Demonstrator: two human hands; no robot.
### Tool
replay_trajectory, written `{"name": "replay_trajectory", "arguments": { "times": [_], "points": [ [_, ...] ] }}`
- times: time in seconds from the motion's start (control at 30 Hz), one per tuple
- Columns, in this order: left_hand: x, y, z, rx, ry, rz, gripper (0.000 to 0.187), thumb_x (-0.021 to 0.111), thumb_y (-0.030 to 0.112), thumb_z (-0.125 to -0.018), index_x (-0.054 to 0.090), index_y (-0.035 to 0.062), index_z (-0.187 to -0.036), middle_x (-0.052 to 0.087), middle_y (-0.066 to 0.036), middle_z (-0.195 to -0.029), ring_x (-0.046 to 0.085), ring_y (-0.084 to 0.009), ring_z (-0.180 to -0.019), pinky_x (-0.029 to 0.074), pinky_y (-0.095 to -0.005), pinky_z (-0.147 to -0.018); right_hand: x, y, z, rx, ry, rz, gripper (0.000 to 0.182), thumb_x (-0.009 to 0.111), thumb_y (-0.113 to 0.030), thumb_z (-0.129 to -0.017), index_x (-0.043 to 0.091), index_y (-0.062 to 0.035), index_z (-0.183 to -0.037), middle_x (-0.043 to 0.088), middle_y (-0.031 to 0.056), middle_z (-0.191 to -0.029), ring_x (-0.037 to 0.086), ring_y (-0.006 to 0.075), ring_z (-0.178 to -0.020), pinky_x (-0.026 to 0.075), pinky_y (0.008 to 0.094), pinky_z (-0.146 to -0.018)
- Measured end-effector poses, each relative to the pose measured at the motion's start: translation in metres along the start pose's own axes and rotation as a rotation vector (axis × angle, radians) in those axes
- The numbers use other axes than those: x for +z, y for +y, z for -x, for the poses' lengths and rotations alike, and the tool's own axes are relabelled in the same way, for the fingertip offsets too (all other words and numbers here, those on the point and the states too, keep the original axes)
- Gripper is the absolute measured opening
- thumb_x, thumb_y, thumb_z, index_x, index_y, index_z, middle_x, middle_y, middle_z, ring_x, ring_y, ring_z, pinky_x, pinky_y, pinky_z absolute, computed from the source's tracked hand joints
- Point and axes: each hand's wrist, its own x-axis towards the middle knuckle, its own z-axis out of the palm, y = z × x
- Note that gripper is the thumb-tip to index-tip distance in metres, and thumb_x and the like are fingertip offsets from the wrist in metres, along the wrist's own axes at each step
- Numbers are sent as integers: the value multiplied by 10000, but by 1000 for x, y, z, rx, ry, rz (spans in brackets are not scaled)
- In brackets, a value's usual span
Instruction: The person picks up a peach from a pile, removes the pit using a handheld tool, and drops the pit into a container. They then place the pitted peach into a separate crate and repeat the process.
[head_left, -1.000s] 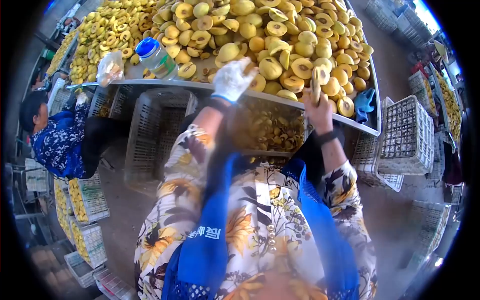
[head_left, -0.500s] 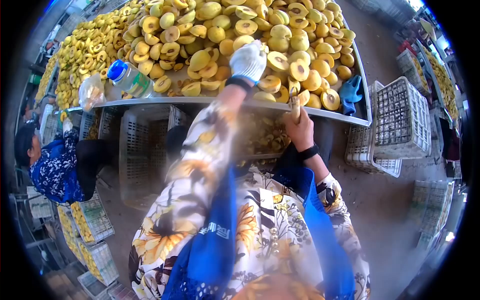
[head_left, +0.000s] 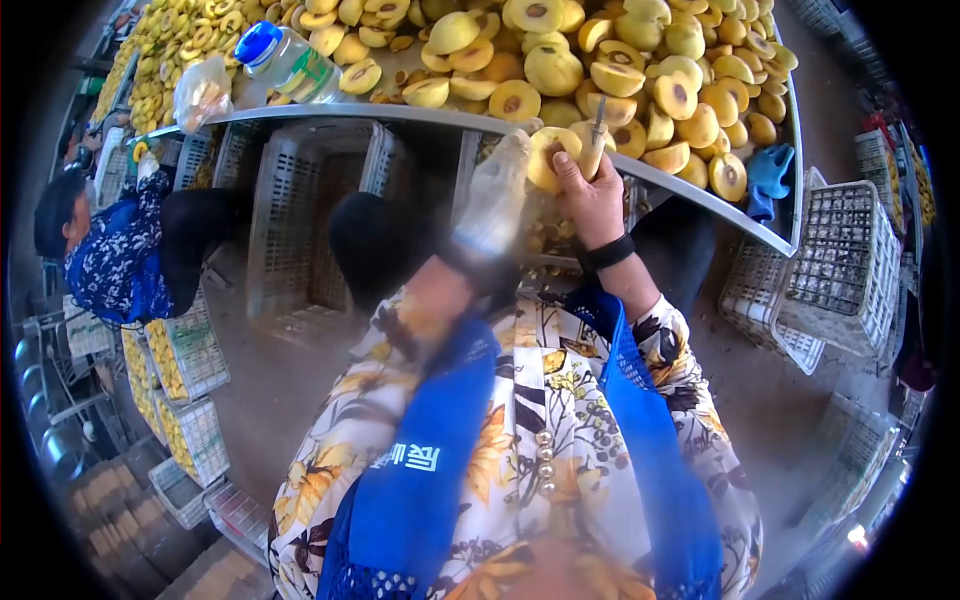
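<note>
My left hand (head_left: 495,190), in a white glove, is in front of the table edge with its fingers closed on a halved yellow fruit (head_left: 545,158), cut face up. Beside it, my bare right hand (head_left: 597,205) grips a small knife (head_left: 596,145) by its light handle, blade pointing up, and its thumb is at the fruit's right side. Halved fruits with brown centres (head_left: 675,95) are heaped on the metal-edged table (head_left: 400,113) beyond both hands.
A blue-capped bottle (head_left: 300,70), a plastic bag (head_left: 203,92) and a blue glove (head_left: 768,180) lie on the table. White crates (head_left: 840,260) stand right; an empty crate (head_left: 300,230) sits below the edge. Another person (head_left: 120,250) works at the left.
My left hand has come back from the heap toward my body, now with a fruit half. My right hand has met it with the knife. The view has shifted.
</note>
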Motion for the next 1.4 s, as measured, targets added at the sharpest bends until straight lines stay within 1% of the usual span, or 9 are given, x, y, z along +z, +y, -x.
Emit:
{"name": "replay_trajectory", "arguments": {
  "times": [0.13, 0.17, 0.3, 0.33, 0.5, 1.0, 1.1, 1.3, 1.4],
  "points": [
    [6, -28, 1, -420, 59, 399, 500, 362, 445, -918, 482, 28, -1165, 521, -92, -1137, 503, -182, -1007, 412, -289, -873, -4, 6, 15, -3, 51, 305, 424, 620, -295, -777, 525, 19, -1045, 624, 142, -822, 600, 191, -686, 471, 295, -628],
    [1, -41, -3, -421, -18, 453, 541, 337, 517, -896, 496, 56, -1131, 527, -88, -1100, 510, -207, -991, 423, -314, -864, -9, 16, 16, -193, 38, 493, 488, 591, -335, -789, 470, 17, -1104, 607, 208, -889, 608, 316, -780, 468, 362, -691],
    [-9, -34, -12, -545, 45, 652, 519, 445, 521, -852, 504, 68, -1099, 528, -95, -1091, 524, -231, -979, 443, -356, -838, -19, -1, 32, 13, 44, 557, 410, 530, -313, -820, 446, -21, -1094, 568, 264, -931, 548, 431, -857, 445, 445, -722],
    [-10, -31, -11, -505, 57, 614, 499, 461, 502, -852, 509, 64, -1087, 537, -95, -1074, 532, -231, -958, 448, -357, -827, -21, -9, 39, -153, 46, 704, 325, 517, -307, -877, 481, -7, -995, 606, 127, -729, 605, 248, -633, 468, 313, -598],
    [-14, -24, -7, -392, 41, 521, 423, 518, 427, -853, 536, 40, -1023, 581, -98, -966, 569, -233, -868, 474, -359, -777, -27, 2, 51, -554, -66, 855, 261, 520, -257, -866, 504, -20, -974, 577, 193, -774, 572, 366, -685, 473, 367, -591],
    [-5, -27, -9, -100, 180, 290, 284, 533, 291, -877, 571, 24, -964, 601, -63, -875, 586, -150, -775, 493, -268, -687, -3, -3, 60, -277, -102, 971, 208, 516, -207, -850, 439, -16, -881, 567, 235, -673, 557, 397, -616, 443, 463, -538],
    [-13, -10, -7, -165, -49, 377, 229, 555, 240, -868, 593, 20, -924, 606, -40, -830, 577, -120, -735, 482, -234, -666, 3, 2, 63, -268, -140, 995, 207, 526, -199, -840, 429, -18, -864, 561, 233, -647, 553, 398, -602, 439, 467, -526],
    [-13, 9, -11, -303, -63, 144, 250, 533, 259, -877, 495, 27, -793, 506, -53, -661, 492, -142, -557, 422, -241, -504, 1, 0, 62, -247, -200, 870, 203, 545, -187, -822, 446, -10, -828, 558, 228, -642, 551, 403, -609, 432, 457, -519],
    [-14, 10, -8, -235, -161, 548, 221, 555, 239, -866, 510, 22, -854, 540, -68, -756, 532, -139, -647, 451, -253, -539, 5, -11, 61, -139, -146, 767, 215, 556, -193, -817, 461, -1, -806, 562, 229, -660, 553, 410, -640, 436, 443, -541]
  ]
}}
